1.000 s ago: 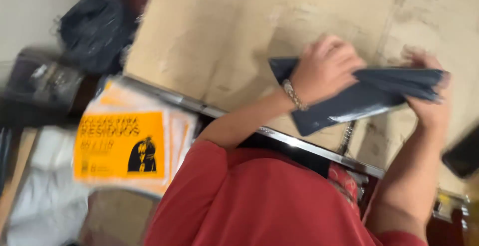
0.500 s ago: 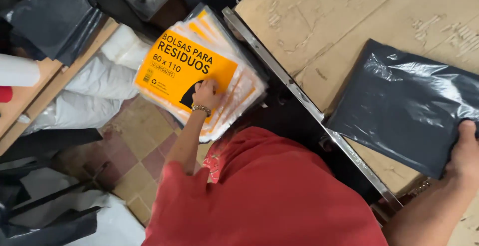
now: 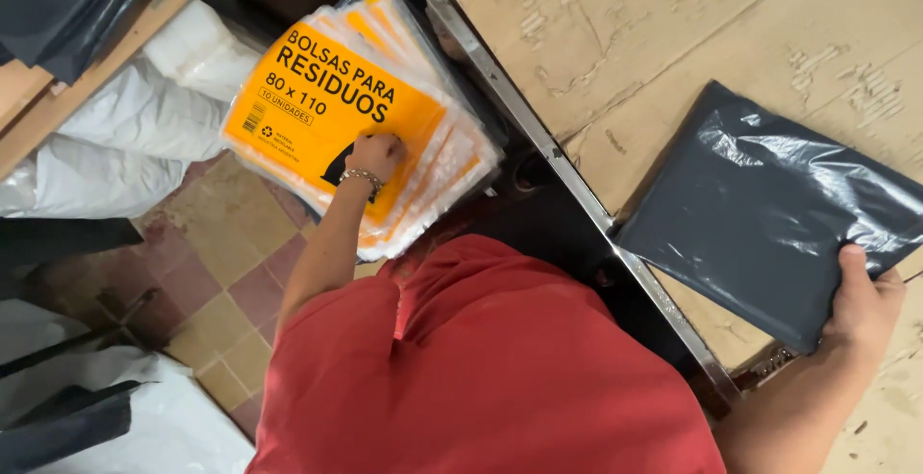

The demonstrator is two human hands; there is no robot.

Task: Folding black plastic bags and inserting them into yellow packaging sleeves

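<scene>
**Two hands, two piles**

The left hand [image 3: 377,155], a beaded bracelet at the wrist, is pressed down on the stack of clear plastic sleeves with orange printed inserts [image 3: 361,113], which lies low beside the work surface at about ten o'clock from the person's red shirt [image 3: 481,368]. Its fingers are curled onto the top sleeve; whether they pinch it or merely rest there I cannot tell. The right hand [image 3: 863,301], out at three o'clock, has its grip closed on the lower corner of the folded dark grey plastic bag bundle [image 3: 779,214], thumb on top, the bundle lying flat on the cardboard-covered tabletop [image 3: 615,41].

What might go wrong: the sleeves are fanned and slippery-looking, so a pull on the top one could drag several along or send the stack sliding onto the tiled floor [image 3: 212,262]. The grey bundle is held by one corner only — lifted that way it could unfold or slip free. Both arms are spread wide, which leaves little control at either end.

Around them: the metal edge rail [image 3: 538,128] of the tabletop runs between the two piles, something any crossing reach must clear. White sacks [image 3: 125,118] and more dark plastic [image 3: 58,3] crowd the ten-to-nine o'clock side — tight quarters.
</scene>
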